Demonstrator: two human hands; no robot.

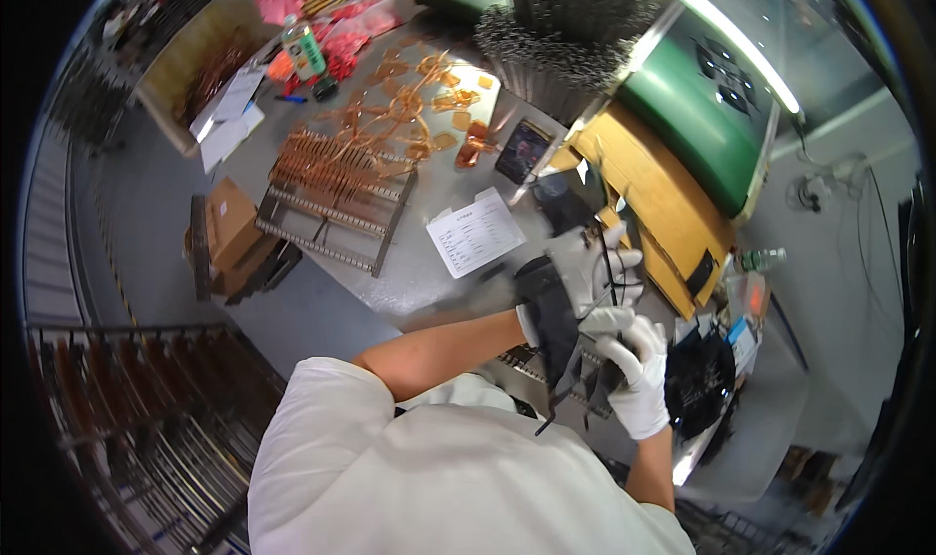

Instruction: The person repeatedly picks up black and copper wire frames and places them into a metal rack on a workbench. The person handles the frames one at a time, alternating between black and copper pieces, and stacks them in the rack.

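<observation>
White gloves cover both my hands, which are close together at the right of the table. My left hand (588, 267) has its fingers partly curled round several thin dark strips (611, 280) that cross its palm. Just below it, my right hand (639, 375) is closed on the lower part of the same dark strips, thumb against fingers. A dark grey piece (552, 311) covers part of my left wrist; blur hides its exact shape. Beyond my left hand lies a dark item (564, 202). A printed paper sheet (476, 233) rests on the table left of my hands.
On the grey table (429, 297) stands a metal rack (336, 199) with copper-coloured parts, more parts (405, 97) behind it. A bottle (304, 48), a black framed panel (525, 153), metal rods (565, 38) and yellow cardboard (648, 199) lie farther off. A black coil (700, 384) is at right.
</observation>
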